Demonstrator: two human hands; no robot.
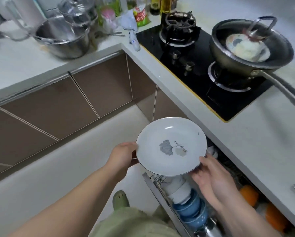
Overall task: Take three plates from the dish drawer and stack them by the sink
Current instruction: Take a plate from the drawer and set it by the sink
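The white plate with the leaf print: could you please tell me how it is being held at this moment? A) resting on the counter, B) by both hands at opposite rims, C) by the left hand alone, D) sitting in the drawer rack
B: the left hand grips the left rim of the plate and the right hand supports its lower right rim, above the open drawer.

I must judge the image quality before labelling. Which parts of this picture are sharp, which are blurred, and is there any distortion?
Head view: the plate is sharp, its leaf print readable; the left hand is fairly clear, the right hand smeared by motion; the pot and the bottles at the top are blurred; the wide lens bends the counter edge; soft glare lies on the black stove.
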